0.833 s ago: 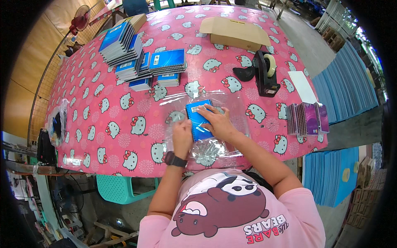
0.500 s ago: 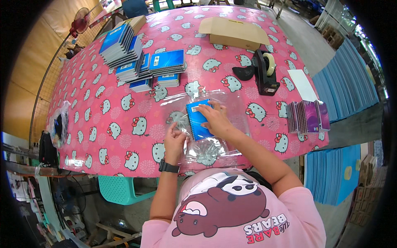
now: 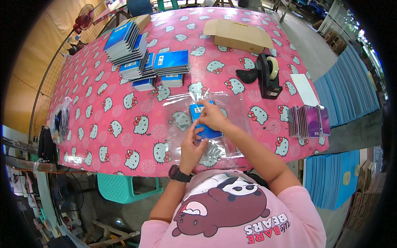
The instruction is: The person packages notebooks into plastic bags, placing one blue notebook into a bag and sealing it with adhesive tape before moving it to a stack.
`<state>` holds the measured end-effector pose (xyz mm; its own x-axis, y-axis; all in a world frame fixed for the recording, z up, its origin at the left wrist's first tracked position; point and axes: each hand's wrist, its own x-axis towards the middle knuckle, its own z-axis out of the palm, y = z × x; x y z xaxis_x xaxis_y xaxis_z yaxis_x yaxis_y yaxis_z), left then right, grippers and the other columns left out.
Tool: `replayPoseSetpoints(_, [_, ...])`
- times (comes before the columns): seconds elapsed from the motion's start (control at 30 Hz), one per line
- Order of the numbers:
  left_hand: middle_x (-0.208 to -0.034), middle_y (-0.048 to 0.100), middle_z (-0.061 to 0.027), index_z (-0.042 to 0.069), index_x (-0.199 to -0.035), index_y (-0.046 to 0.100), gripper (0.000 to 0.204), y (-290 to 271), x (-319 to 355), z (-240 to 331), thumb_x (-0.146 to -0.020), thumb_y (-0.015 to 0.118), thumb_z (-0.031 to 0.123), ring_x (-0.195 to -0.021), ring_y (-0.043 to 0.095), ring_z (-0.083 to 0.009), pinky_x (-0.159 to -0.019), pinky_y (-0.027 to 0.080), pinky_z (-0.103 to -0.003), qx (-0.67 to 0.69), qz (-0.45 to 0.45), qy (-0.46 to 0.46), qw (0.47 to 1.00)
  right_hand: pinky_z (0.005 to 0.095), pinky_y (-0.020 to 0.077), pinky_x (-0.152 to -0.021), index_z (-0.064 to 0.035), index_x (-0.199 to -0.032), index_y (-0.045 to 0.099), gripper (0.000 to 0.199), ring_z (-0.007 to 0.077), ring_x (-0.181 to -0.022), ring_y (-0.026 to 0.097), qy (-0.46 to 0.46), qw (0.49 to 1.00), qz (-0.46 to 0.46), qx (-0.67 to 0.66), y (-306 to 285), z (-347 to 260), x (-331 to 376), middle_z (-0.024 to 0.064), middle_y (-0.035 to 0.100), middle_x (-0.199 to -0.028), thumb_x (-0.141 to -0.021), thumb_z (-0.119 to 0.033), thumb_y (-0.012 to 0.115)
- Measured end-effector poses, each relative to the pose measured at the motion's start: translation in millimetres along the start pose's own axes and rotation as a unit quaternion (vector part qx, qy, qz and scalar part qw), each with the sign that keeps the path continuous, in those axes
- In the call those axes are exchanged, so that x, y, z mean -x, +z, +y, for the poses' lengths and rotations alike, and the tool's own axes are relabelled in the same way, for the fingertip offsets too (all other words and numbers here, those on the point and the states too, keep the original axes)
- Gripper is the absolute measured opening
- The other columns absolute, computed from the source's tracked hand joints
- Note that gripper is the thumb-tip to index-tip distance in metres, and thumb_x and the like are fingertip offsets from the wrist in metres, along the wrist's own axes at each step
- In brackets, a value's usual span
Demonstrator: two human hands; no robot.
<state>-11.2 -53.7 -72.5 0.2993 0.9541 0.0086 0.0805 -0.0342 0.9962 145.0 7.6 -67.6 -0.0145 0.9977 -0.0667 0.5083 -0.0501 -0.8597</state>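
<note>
A small blue spiral notebook (image 3: 211,134) lies slightly tilted on a sheet of clear plastic film (image 3: 178,109) at the table's near side. Across the notebook's upper part, my right hand (image 3: 214,117) rests with bent fingers, its fingertips and thumb pressing on the cover and hiding much of it. My left hand (image 3: 193,145) is at the notebook's lower left, fingers apart and partly bent, the tips touching the spiral edge and close to my right thumb. Crinkled film shines below the notebook.
Stacked blue notebooks (image 3: 171,60) stand at the back left. A black tape dispenser (image 3: 269,84), an open cardboard box (image 3: 237,41), a white card (image 3: 304,90) and purple notebooks (image 3: 309,120) lie to the right. Stacked blue sheets (image 3: 349,89) stand beyond the table's right edge.
My left hand has moved right and up, from the film to the notebook's spiral edge. My right hand's fingers have bent more over the notebook. The view has shifted slightly.
</note>
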Motion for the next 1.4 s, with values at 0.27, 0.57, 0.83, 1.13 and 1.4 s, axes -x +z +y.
replayPoseSetpoints(0.27, [-0.114, 0.058, -0.0118, 0.006, -0.119, 0.056, 0.036, -37, -42, -19, -0.083, 0.058, 0.008, -0.102, 0.054, -0.0255, -0.09, 0.042, -0.037, -0.258, 0.02, 0.215, 0.942, 0.0272, 0.0444, -0.056, -0.0009, -0.113, 0.047, 0.047, 0.0087, -0.06, 0.053, 0.012, 0.994, -0.025, -0.105, -4, 1, -2, 0.0033, 0.057, -0.065, -0.071, 0.001, 0.069])
replayPoseSetpoints(0.57, [-0.145, 0.027, -0.0134, 0.008, -0.14, 0.031, 0.059, -36, -58, -34, -0.087, 0.05, 0.028, -0.135, 0.02, -0.0359, -0.11, 0.014, -0.048, -0.335, -0.072, 0.227, 0.912, 0.0427, 0.0373, -0.093, -0.0094, -0.144, 0.021, 0.094, 0.0295, -0.122, 0.044, -0.137, 0.951, -0.205, 0.188, -36, -8, 25, 0.0148, 0.057, -0.121, -0.067, -0.011, 0.076])
replayPoseSetpoints(0.83, [-0.152, 0.011, -0.0143, 0.005, -0.144, 0.018, 0.065, -27, -66, -42, -0.088, 0.045, 0.022, -0.141, 0.003, -0.0347, -0.111, 0.001, -0.051, -0.323, -0.16, 0.188, 0.914, 0.0614, 0.0123, -0.105, -0.0098, -0.145, 0.014, 0.117, 0.031, -0.139, 0.018, -0.119, 0.965, -0.078, 0.221, -25, 27, 25, 0.0161, 0.027, -0.147, -0.057, -0.049, 0.08])
replayPoseSetpoints(1.13, [-0.152, 0.017, -0.0071, 0.013, -0.144, 0.024, 0.061, -27, -69, -43, -0.091, 0.048, 0.032, -0.14, 0.003, -0.0344, -0.109, -0.001, -0.056, -0.318, -0.176, 0.191, 0.912, 0.0649, 0.013, -0.104, -0.008, -0.146, 0.009, 0.126, 0.0304, -0.14, 0.011, -0.083, 0.965, -0.078, 0.235, -12, 19, 20, 0.013, 0.023, -0.149, -0.052, -0.056, 0.079])
replayPoseSetpoints(1.4, [-0.15, 0.024, 0.0022, 0.024, -0.139, 0.037, 0.07, -22, -74, -24, -0.078, 0.063, 0.045, -0.14, 0.005, -0.0358, -0.104, 0.003, -0.066, -0.432, -0.171, 0.145, 0.873, 0.0673, 0.0111, -0.102, -0.0083, -0.146, 0.006, 0.13, 0.0342, -0.14, 0.009, -0.094, 0.964, -0.078, 0.238, -13, 15, 22, 0.0184, 0.016, -0.15, -0.05, -0.057, 0.08])
